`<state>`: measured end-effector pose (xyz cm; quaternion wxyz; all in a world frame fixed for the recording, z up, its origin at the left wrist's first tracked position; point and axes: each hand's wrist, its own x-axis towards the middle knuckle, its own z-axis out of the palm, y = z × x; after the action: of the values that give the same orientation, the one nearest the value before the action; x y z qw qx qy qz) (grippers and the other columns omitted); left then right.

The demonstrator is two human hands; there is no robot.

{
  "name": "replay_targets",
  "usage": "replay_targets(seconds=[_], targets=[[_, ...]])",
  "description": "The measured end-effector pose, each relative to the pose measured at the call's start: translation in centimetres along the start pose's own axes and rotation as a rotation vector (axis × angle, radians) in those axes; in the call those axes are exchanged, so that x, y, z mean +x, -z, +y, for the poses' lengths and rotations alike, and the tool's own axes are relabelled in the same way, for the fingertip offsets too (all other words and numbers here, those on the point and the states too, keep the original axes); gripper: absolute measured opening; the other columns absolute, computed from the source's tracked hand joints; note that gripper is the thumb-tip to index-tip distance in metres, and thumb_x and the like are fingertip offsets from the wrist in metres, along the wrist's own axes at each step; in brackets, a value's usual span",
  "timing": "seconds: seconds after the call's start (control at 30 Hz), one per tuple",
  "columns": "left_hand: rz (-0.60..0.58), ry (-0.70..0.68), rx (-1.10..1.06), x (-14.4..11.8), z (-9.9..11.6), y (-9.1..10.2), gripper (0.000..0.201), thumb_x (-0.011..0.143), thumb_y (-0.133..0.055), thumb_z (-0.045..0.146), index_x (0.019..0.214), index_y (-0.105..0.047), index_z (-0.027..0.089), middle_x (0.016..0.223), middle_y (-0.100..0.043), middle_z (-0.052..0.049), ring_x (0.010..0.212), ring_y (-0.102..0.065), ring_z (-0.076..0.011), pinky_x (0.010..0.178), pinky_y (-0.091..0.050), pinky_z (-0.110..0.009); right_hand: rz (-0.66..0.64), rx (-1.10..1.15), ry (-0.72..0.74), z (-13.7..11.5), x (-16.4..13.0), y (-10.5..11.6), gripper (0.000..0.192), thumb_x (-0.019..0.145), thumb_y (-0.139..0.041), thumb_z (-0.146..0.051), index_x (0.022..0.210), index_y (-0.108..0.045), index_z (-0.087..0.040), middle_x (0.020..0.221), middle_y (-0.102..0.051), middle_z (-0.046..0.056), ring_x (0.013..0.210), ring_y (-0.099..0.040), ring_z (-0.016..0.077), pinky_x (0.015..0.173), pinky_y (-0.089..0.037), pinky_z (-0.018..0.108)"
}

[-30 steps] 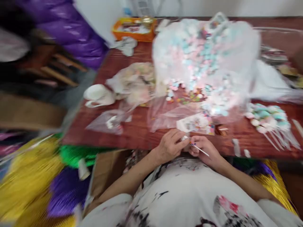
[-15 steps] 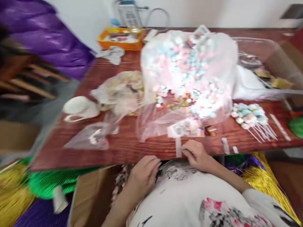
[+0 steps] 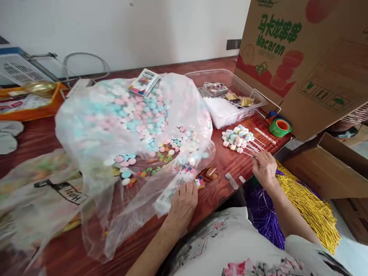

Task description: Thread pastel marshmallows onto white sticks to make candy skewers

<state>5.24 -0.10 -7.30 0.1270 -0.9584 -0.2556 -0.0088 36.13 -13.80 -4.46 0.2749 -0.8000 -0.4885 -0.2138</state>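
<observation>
My left hand (image 3: 184, 201) rests palm down on the red-brown wooden table (image 3: 34, 140), its fingers on a printed sticker sheet (image 3: 175, 186) at the mouth of a big clear bag of pink, blue and white candy discs (image 3: 129, 122). My right hand (image 3: 264, 168) is at the table's right edge, its fingertips on the white stick ends of a bunch of candy skewers (image 3: 238, 138). Whether it pinches one stick I cannot tell. Two short pieces of tape (image 3: 234, 180) lie between my hands.
A clear plastic tray (image 3: 230, 96) holding white sticks and wrappers stands behind the skewers, a green tape roll (image 3: 280, 126) to its right. A large "Macaron" cardboard box (image 3: 304, 61) leans at right. Gold and purple tinsel (image 3: 304, 199) lies below the table edge. An orange tray (image 3: 31, 101) sits far left.
The view has swung to the right. My right hand moved right from the table's front edge to the skewers. My left hand rose from my lap onto the sticker sheet.
</observation>
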Motion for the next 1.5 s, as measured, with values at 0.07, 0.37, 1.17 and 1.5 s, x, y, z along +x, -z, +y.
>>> replay_targets(seconds=[0.07, 0.37, 1.17, 1.5], targets=[[0.014, -0.014, 0.015, 0.1, 0.0, 0.2, 0.036, 0.090, -0.043, 0.005, 0.121, -0.062, 0.007, 0.100, -0.063, -0.015, 0.085, -0.059, -0.0257, 0.072, -0.051, -0.038, 0.095, -0.054, -0.033, 0.5, 1.4, 0.4, 0.016, 0.087, -0.057, -0.021, 0.094, -0.071, -0.019, 0.095, -0.073, 0.007, 0.094, -0.060, 0.0237, 0.084, -0.044, 0.037], [0.308, 0.051, -0.185, -0.1, -2.3, -0.6, 0.021, 0.085, -0.052, 0.008, 0.100, -0.067, 0.013, 0.095, -0.067, -0.011, 0.086, -0.057, -0.0239, 0.078, -0.049, -0.035, -0.073, -0.177, -0.065, 1.6, 2.2, -1.1, 0.022, 0.088, -0.055, -0.028, 0.095, -0.074, -0.020, 0.085, -0.075, 0.005, 0.080, -0.062, 0.0211, 0.075, -0.037, 0.034], [-0.017, 0.222, -0.181, -0.7, -1.9, 1.2, 0.025, 0.088, -0.050, 0.016, 0.107, -0.066, 0.017, 0.104, -0.064, -0.012, 0.094, -0.055, -0.0279, 0.074, -0.047, -0.037, -0.358, 0.427, 0.089, -4.8, 9.6, 2.5, 0.032, 0.092, -0.051, -0.035, 0.065, -0.058, -0.020, 0.056, -0.058, -0.002, 0.051, -0.049, 0.0100, 0.054, -0.036, 0.025], [0.069, 0.240, -0.196, -0.7, -1.2, 1.0, 0.025, 0.086, -0.046, 0.012, 0.100, -0.067, 0.015, 0.095, -0.064, -0.014, 0.085, -0.055, -0.0272, 0.067, -0.045, -0.037, -0.420, 0.172, 0.298, -3.8, 8.9, 2.3, 0.038, 0.095, -0.044, -0.037, 0.060, -0.049, -0.022, 0.055, -0.049, 0.000, 0.053, -0.043, 0.0131, 0.057, -0.033, 0.029]])
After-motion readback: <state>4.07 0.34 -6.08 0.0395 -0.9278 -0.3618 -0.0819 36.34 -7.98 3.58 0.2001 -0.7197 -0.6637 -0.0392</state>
